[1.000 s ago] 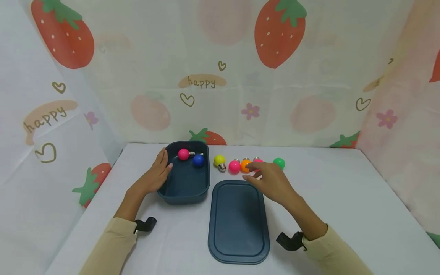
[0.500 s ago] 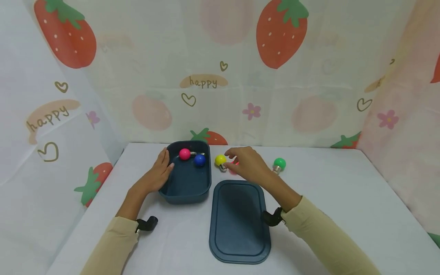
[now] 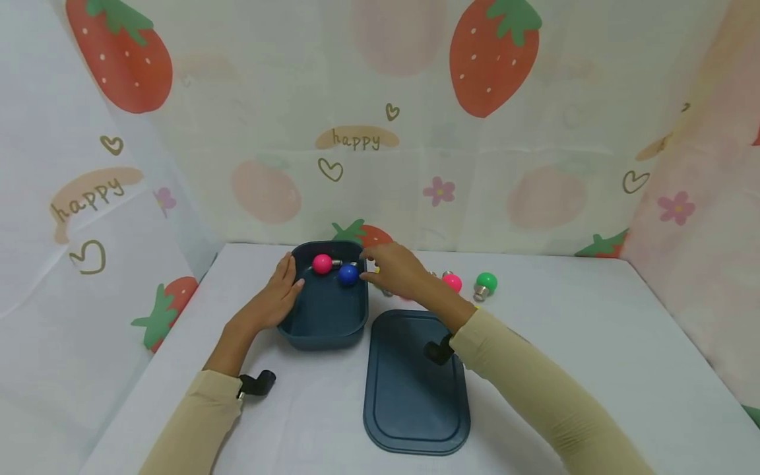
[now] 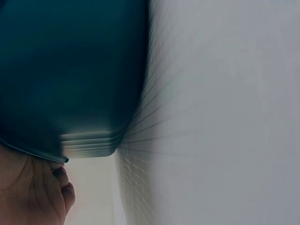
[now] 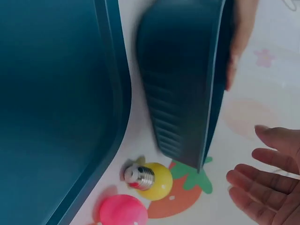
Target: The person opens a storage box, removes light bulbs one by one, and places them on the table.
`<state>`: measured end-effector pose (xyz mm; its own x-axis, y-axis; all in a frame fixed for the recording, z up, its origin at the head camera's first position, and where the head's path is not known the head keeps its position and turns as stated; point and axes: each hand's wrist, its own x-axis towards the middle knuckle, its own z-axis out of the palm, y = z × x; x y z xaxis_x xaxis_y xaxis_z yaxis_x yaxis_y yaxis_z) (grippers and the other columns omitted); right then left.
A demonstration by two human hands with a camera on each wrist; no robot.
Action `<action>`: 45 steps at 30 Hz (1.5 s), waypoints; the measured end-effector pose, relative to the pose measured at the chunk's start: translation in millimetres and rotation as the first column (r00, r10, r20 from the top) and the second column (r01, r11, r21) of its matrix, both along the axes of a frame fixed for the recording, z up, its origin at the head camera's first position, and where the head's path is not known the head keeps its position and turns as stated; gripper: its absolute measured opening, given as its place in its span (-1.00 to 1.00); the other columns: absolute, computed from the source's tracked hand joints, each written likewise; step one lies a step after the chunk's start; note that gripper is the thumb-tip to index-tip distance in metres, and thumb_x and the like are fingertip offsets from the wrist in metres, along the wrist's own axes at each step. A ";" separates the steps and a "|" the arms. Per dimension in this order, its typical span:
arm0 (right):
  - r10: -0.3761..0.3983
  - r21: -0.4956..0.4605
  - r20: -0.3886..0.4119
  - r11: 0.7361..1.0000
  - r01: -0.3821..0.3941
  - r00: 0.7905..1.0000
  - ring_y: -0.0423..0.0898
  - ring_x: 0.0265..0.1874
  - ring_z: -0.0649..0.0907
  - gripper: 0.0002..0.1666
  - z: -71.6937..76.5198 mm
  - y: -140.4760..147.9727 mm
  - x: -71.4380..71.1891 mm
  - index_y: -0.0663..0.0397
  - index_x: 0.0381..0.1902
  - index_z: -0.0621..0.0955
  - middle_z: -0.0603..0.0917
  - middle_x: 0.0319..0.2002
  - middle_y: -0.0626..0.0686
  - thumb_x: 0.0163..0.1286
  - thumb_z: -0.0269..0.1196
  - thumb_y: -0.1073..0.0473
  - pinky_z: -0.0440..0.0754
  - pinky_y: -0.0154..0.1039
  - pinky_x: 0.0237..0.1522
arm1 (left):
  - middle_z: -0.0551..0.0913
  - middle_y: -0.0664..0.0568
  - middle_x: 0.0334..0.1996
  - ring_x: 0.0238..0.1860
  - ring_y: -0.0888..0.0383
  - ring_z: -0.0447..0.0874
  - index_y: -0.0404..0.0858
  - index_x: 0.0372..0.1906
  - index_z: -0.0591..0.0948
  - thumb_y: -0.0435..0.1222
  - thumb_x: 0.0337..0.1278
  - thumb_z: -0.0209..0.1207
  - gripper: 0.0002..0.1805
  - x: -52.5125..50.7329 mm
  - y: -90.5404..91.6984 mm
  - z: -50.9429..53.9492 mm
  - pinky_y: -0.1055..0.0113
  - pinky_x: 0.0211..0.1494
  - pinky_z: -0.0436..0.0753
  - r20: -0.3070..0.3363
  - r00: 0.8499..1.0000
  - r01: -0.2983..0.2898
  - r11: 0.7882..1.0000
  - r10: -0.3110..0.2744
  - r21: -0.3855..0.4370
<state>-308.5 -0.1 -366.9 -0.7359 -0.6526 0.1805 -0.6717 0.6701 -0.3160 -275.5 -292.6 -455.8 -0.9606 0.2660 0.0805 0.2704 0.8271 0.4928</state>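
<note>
My left hand (image 3: 273,297) rests against the left rim of a dark blue plastic box (image 3: 323,320), fingers straight along its side. A pink light bulb (image 3: 322,264) and a blue light bulb (image 3: 348,274) lie inside the box. My right hand (image 3: 396,270) hovers by the box's right rim; in the right wrist view its fingers (image 5: 260,180) are spread and hold nothing. Below it on the table is a yellow bulb (image 5: 157,182), with a pink bulb (image 5: 123,211) beside it. Both are mostly hidden by the hand in the head view.
A dark blue lid (image 3: 417,396) lies flat in front of the bulbs. Right of my right hand stand another pink bulb (image 3: 452,284) and a green bulb (image 3: 487,282). Strawberry-print cloth (image 3: 439,158) hangs along the table's back and sides.
My right hand has moved left across the row of bulbs to the box's right rim, uncovering the right-hand pink bulb. The left hand stays on the box.
</note>
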 end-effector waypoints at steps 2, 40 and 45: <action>0.014 0.028 -0.005 1.000 -0.014 1.000 -0.03 0.02 0.69 -0.51 -2.9 -7.4 -5.1 0.13 0.20 0.66 0.72 0.10 0.09 0.39 0.39 0.05 0.67 -0.14 0.07 | -0.38 -0.35 0.60 0.60 -0.27 -0.42 -0.52 0.56 -0.28 -0.07 0.69 -0.35 -0.25 -0.3 0.3 0.0 -0.18 0.58 -0.17 0.000 1.000 0.006 1.000 -0.006 0.000; 0.016 0.425 -0.108 0.905 0.031 0.994 -0.06 -0.03 0.65 -0.70 -38.1 -83.2 -30.7 0.07 0.12 0.64 0.70 -0.01 0.07 0.46 0.28 0.19 0.66 -0.20 0.05 | -0.39 -0.34 0.60 0.61 -0.25 -0.44 -0.52 0.56 -0.28 -0.12 0.68 -0.31 -0.26 -3.1 -2.5 -3.3 -0.18 0.58 -0.18 -0.007 1.000 0.012 1.000 -0.012 0.005; 0.009 0.432 -0.105 0.901 0.037 0.994 -0.06 -0.07 0.66 -0.71 -40.3 -82.8 -30.3 0.08 0.08 0.65 0.72 -0.06 0.07 0.44 0.31 0.20 0.68 -0.23 0.00 | -0.40 -0.32 0.61 0.61 -0.26 -0.43 -0.52 0.56 -0.28 -0.10 0.68 -0.33 -0.26 -2.1 -1.6 -2.0 -0.18 0.58 -0.18 -0.004 1.000 0.007 1.000 -0.007 0.007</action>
